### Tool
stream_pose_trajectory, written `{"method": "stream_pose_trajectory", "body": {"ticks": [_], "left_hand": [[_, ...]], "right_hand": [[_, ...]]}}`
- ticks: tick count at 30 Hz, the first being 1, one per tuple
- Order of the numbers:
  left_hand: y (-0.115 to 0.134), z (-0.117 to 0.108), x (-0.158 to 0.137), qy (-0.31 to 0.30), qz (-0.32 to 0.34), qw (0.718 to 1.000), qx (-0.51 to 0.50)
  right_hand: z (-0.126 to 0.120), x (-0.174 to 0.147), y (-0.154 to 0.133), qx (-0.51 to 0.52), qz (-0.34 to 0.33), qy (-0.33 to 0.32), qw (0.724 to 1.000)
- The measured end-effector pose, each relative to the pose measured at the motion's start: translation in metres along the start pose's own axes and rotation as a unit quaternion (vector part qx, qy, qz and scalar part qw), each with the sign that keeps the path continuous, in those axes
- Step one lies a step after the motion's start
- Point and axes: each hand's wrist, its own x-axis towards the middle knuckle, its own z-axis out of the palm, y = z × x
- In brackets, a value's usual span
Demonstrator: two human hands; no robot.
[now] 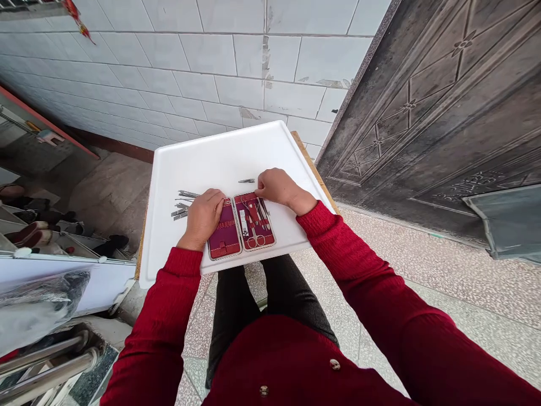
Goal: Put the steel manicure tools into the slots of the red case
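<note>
A manicure case (pixel 225 234) with a dark red lining lies opened flat on a white board. My left hand (pixel 203 215) curls over the upper left of its left half, fingers closed on the edge. In the right half sit small scissors (pixel 255 240), a nail clipper (pixel 244 222) and several slim metal tools. My right hand (pixel 276 186) is closed in a pinch at that half's upper right corner; its fingertips hide what they hold, if anything. Several metal tools (pixel 181 213) lie loose left of my left hand. Another nail clipper (pixel 246 181) lies beyond the case.
The white board (pixel 211 155) has a raised rim and rests on a wooden-edged table (pixel 310 160). A tiled wall (pixel 203 53) stands behind it, a dark metal door (pixel 422 101) to the right. Shelves with shoes (pixel 31 234) are at the left.
</note>
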Motion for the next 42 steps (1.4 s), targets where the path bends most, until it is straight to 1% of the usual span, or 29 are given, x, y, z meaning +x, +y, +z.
{"method": "stream_pose_trajectory", "body": {"ticks": [4,7,10,16,19,23,27,30,32,34,36,39,42], "left_hand": [[-0.001,0.002,0.0,-0.002,-0.001,1.0,-0.002],[0.0,0.002,0.0,-0.004,-0.001,1.0,-0.001],[0.0,0.001,0.001,-0.003,0.0,1.0,0.0],[0.001,0.001,0.001,-0.009,0.001,1.0,0.004],[0.002,0.0,0.001,-0.015,-0.002,1.0,0.001],[0.002,0.0,0.001,-0.007,0.004,1.0,0.005],[0.004,0.0,0.001,-0.006,0.006,1.0,0.014],[0.005,-0.001,0.001,-0.008,0.0,1.0,0.006],[0.006,-0.002,0.001,-0.007,-0.001,1.0,0.002],[0.006,-0.002,0.001,-0.006,-0.002,1.0,0.003],[0.006,-0.003,0.001,-0.007,-0.002,1.0,0.003],[0.007,-0.003,0.0,-0.011,0.001,1.0,0.003],[0.007,-0.002,0.0,-0.007,-0.002,1.0,0.004]], "right_hand": [[-0.006,-0.004,-0.002,0.058,0.012,-0.044,0.997],[-0.006,-0.004,-0.003,0.093,0.019,-0.039,0.995],[-0.004,-0.002,-0.001,0.09,0.032,-0.027,0.995],[-0.001,0.0,0.002,0.073,0.042,-0.04,0.996],[0.0,0.0,0.001,0.071,0.033,-0.011,0.997],[0.002,0.0,0.001,0.102,0.037,0.062,0.992],[0.003,0.004,0.007,0.196,0.062,0.156,0.966],[0.006,0.013,0.019,0.265,0.089,0.195,0.94],[0.011,0.021,0.027,0.323,0.108,0.197,0.919],[0.017,0.029,0.035,0.38,0.128,0.183,0.898],[0.022,0.034,0.039,0.406,0.139,0.163,0.888],[0.024,0.034,0.038,0.387,0.14,0.149,0.899],[0.017,0.024,0.029,0.3,0.133,0.178,0.928]]}}
